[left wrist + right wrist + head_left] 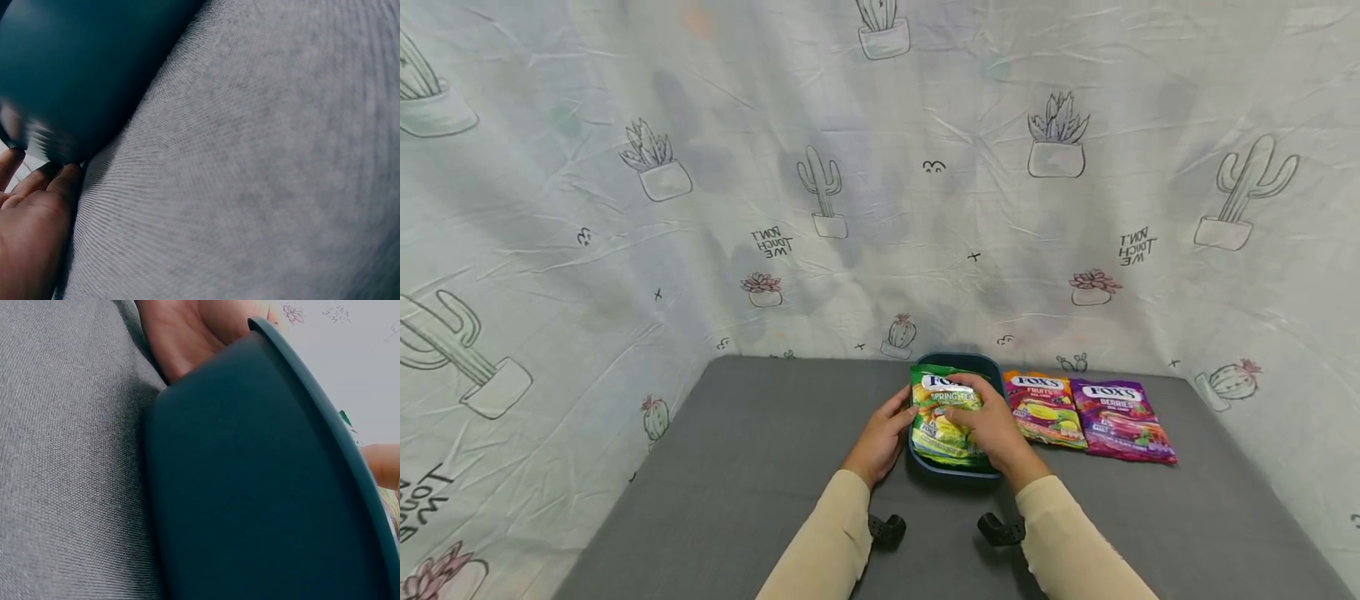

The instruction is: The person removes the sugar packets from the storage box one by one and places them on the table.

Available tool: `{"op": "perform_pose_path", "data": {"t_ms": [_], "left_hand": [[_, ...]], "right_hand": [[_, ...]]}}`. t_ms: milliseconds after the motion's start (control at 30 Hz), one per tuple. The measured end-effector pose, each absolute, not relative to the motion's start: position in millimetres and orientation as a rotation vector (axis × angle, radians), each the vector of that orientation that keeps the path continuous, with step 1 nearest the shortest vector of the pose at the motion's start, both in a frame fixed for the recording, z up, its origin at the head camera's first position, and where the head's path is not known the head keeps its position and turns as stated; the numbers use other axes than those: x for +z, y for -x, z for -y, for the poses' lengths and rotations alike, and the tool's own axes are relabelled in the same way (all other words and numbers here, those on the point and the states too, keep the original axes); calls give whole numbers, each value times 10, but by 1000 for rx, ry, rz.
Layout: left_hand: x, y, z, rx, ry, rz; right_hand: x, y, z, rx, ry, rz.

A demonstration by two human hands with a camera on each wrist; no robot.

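A green candy bag marked "FOX'S Spring Tea" lies face up in the dark blue-green plastic tub, covering most of its opening. My right hand rests on the bag, thumb and fingers spread over its front and hiding part of the lettering. Against the tub's left side is my left hand, its thumb beside the bag's left edge. The left wrist view shows its fingers at the tub's wall, low by the cloth. One digit of my right hand shows past the rim in the right wrist view.
An orange "Fruits" candy bag and a purple "Berries" candy bag lie side by side right of the tub. Grey cloth covers the table. Behind it hangs a white cactus-print curtain.
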State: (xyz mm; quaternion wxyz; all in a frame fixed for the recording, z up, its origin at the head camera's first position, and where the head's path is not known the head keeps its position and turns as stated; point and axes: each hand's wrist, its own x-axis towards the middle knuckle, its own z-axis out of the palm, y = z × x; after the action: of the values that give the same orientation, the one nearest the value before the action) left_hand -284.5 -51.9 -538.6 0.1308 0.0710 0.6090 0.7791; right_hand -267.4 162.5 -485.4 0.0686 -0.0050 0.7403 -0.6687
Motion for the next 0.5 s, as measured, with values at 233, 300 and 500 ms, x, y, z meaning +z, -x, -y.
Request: {"op": "perform_pose_path", "data": {"t_ms": [233, 300, 500], "left_hand": [[-5406, 2825, 528, 2243, -179, -1781], [-5407, 2821, 529, 2238, -182, -1783], [-5385, 2805, 535, 2247, -193, -1775]], "right_hand": [[-4854, 2665, -1627, -2020, -5, -2244], [-4855, 2669, -1629, -2026, -22, -2247], [-4797, 2655, -1632, -2035, -29, -2253]]}}
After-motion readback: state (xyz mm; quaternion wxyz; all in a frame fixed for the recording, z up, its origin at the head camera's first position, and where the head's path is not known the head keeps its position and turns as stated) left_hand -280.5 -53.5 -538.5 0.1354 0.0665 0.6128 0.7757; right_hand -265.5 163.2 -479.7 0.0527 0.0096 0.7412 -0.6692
